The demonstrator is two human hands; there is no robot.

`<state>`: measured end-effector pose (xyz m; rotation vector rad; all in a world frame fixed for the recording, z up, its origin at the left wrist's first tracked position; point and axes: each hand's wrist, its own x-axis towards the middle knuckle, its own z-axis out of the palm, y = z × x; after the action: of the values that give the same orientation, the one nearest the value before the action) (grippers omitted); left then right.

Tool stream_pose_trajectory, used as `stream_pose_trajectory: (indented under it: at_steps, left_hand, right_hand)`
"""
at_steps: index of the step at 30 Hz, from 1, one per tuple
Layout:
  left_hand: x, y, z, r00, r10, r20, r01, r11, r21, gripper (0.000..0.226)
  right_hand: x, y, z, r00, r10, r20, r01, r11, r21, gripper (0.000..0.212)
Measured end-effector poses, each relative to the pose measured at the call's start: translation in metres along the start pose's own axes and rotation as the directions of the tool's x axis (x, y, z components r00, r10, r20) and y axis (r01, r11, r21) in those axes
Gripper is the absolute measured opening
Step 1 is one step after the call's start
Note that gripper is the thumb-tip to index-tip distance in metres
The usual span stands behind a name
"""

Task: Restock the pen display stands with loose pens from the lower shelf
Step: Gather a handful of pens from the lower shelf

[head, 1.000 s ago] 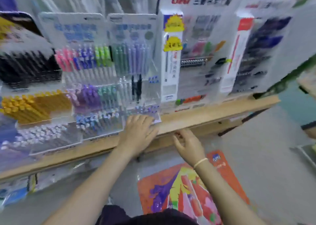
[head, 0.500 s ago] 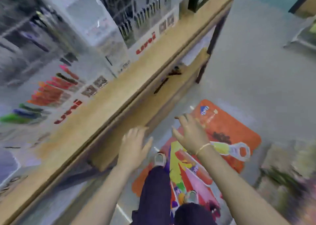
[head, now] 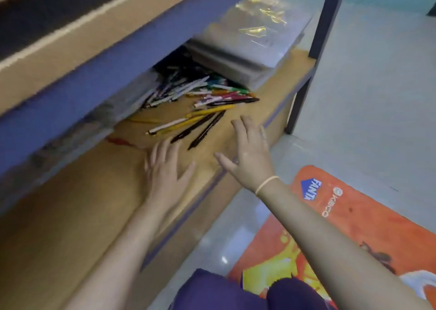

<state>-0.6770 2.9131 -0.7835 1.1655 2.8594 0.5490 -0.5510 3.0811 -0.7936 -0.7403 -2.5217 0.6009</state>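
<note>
Both hands have dropped from the display stands, seen a second ago, down to the lower shelf, and the view has swung down with them so the stands are now out of sight.

Loose pens (head: 198, 102) lie in a heap on the lower shelf (head: 77, 206), toward its far side, partly tucked under the blue rail (head: 106, 66) of the shelf above. A few strays reach nearer: a yellow pen (head: 212, 110), a white pen (head: 165, 127) and two black pens (head: 200, 128) that point toward the hands.

The left hand (head: 165, 170) is over the shelf with fingers straight and spread, its fingertips just beside the near end of one black pen; it holds nothing. The right hand (head: 250, 156) hovers over the shelf's front edge, fingers also spread and empty, near the black pens but apart from them. Whether either palm touches the wood cannot be told.

Beyond the heap sits a stack of plastic-wrapped packs (head: 250, 40). An orange mat (head: 354, 227) lies on the floor (head: 365, 85) to the right.

By my reading the restocking has barely begun for this round: no pen is picked up yet, the heap looks large, and everything from gathering to carrying up and slotting into the stands is left.
</note>
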Motion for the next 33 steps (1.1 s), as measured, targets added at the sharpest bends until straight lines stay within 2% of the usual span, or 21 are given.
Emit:
stream_pose_trajectory:
  at_steps: [2, 4, 7, 10, 13, 17, 20, 23, 28, 33]
  left_hand:
    - [0.016, -0.002, 0.008, 0.999, 0.002, -0.039, -0.002, 1.0, 0.018, 0.082]
    - [0.034, -0.001, 0.014, 1.0, 0.001, -0.03, 0.001, 0.999, 0.054, 0.093]
    - [0.066, 0.001, 0.021, 0.993, -0.103, 0.057, 0.1, 0.993, 0.059, 0.114]
    - [0.101, -0.001, 0.026, 0.974, -0.172, 0.149, 0.167, 0.985, 0.046, 0.118]
    - [0.124, -0.003, 0.032, 0.987, -0.104, 0.123, 0.099, 0.994, 0.041, 0.113]
    - [0.137, -0.002, 0.037, 1.0, 0.022, -0.004, -0.023, 0.986, -0.164, 0.102]
    - [0.151, -0.001, 0.038, 0.988, 0.134, -0.071, -0.14, 0.985, -0.096, 0.107]
    - [0.167, 0.001, 0.04, 0.977, 0.208, -0.04, -0.206, 0.977, 0.061, 0.113]
    - [0.196, 0.008, 0.045, 0.949, 0.308, 0.068, -0.312, 0.948, 0.068, 0.12]
    - [0.213, 0.023, 0.047, 0.953, 0.286, 0.103, -0.295, 0.952, 0.083, 0.124]
  right_hand:
    - [0.017, 0.013, 0.009, 0.999, -0.012, -0.03, 0.012, 1.0, -0.004, 0.094]
    - [0.038, 0.025, 0.01, 0.999, -0.015, -0.029, 0.015, 1.0, 0.0, 0.112]
    - [0.063, 0.039, 0.004, 1.0, 0.014, -0.011, -0.014, 1.0, 0.0, 0.126]
    - [0.081, 0.051, 0.004, 0.996, 0.081, -0.023, -0.081, 0.997, -0.013, 0.129]
    - [0.101, 0.058, 0.008, 0.989, 0.139, -0.045, -0.139, 0.99, -0.001, 0.12]
    - [0.117, 0.059, 0.014, 0.988, 0.119, -0.097, -0.12, 0.993, -0.004, 0.104]
    - [0.116, 0.061, 0.019, 0.988, 0.071, -0.138, -0.07, 0.997, 0.01, 0.096]
    - [0.116, 0.065, 0.017, 0.988, 0.057, -0.143, -0.047, 0.996, 0.077, 0.089]
    - [0.116, 0.076, 0.01, 0.996, 0.017, -0.089, 0.002, 0.979, 0.206, 0.079]
    - [0.118, 0.079, 0.008, 0.996, -0.015, -0.087, 0.032, 0.978, 0.205, 0.069]
